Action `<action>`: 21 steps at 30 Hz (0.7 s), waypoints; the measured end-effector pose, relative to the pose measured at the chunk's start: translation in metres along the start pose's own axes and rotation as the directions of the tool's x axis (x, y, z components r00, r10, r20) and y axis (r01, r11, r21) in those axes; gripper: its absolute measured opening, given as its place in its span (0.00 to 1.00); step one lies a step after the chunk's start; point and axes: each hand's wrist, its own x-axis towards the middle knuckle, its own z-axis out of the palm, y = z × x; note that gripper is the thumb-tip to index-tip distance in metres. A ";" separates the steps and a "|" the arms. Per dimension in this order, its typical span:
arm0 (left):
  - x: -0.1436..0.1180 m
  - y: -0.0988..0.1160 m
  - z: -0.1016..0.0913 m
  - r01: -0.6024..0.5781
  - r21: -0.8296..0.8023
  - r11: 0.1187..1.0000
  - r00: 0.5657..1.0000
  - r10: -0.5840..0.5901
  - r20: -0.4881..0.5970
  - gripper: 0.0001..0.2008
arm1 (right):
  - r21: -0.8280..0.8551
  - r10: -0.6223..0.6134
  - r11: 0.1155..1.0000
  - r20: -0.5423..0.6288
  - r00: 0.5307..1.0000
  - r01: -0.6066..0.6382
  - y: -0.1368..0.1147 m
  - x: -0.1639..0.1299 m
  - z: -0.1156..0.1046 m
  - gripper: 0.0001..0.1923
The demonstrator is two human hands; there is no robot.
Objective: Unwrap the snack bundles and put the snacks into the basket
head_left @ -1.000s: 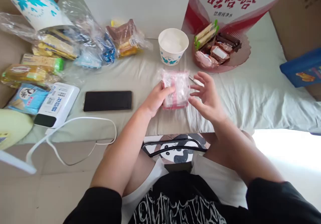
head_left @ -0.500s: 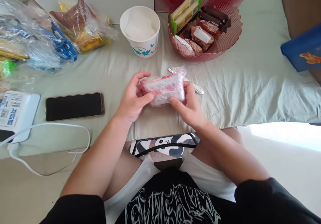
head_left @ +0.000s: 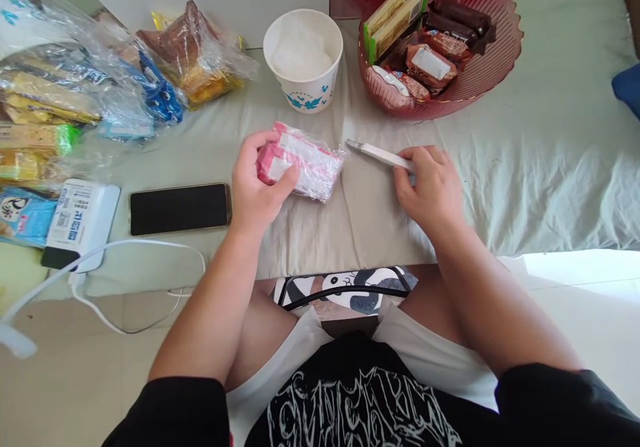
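Right hand point(head_left: 433, 190) has let go of the packet point(head_left: 303, 163) and closed on the knife point(head_left: 380, 155) – left hand point(head_left: 260, 183) alone grips it now – cutting seems near

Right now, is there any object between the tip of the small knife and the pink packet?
Nothing visible. The right hand grips the small knife, whose tip points at the pink packet held by the left hand. Only bare cloth lies in the gap between them.

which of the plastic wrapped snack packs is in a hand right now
The pink and white pack, gripped by the left hand. The other packs lie untouched in the far-left pile and the red bowl.
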 end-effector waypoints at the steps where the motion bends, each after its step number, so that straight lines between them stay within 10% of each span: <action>1: 0.000 0.001 -0.001 0.014 0.025 1.000 0.999 -0.014 0.030 0.28 | 0.059 0.004 0.998 -0.004 1.000 -0.004 -0.004 0.000 -0.002 0.10; 8: -0.006 0.009 -0.005 -0.067 0.155 0.986 0.986 0.041 0.164 0.36 | 0.458 -0.191 0.883 0.140 0.972 0.107 -0.035 -0.011 -0.011 0.20; 13: -0.008 -0.007 -0.003 -0.224 0.182 0.957 0.955 0.179 0.235 0.43 | 0.418 -0.322 0.872 0.099 0.942 0.254 -0.039 -0.014 -0.002 0.19; 21: 0.002 -0.026 -0.014 -0.104 0.151 0.983 0.980 0.075 0.186 0.42 | 0.272 -0.245 0.949 0.318 0.916 0.160 -0.024 -0.011 -0.019 0.17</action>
